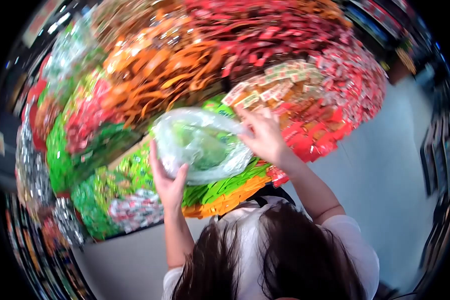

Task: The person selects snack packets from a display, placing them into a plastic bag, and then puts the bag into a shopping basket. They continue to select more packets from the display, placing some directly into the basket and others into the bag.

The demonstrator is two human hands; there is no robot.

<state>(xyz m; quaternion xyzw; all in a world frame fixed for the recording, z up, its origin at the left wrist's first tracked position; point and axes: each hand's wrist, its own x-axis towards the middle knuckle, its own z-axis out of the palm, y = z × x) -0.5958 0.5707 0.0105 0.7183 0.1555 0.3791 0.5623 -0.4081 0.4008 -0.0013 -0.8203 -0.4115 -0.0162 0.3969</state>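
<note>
A clear plastic bag [177, 127] with light green contents is held in front of my chest, its mouth spread toward me. My left hand [169, 182] grips the bag's left side, with the fingers along its outer edge and the thumb at the front. On the other side, my right hand [265, 135] has the bag's rim between thumb and fingers. Green wrapped packets [217, 106] lie just behind the bag. Close to my right fingertips are small cream-and-red packets [277, 90]. The picture is somewhat blurred by motion.
Heaps of wrapped goods surround the bag: orange packets [170, 70], dark red packets [270, 30], bright red packets [312, 135] and green-and-orange packets [230, 187]. Grey floor [380, 175] stretches to the right. Stocked shelves [437, 150] stand at the right edge.
</note>
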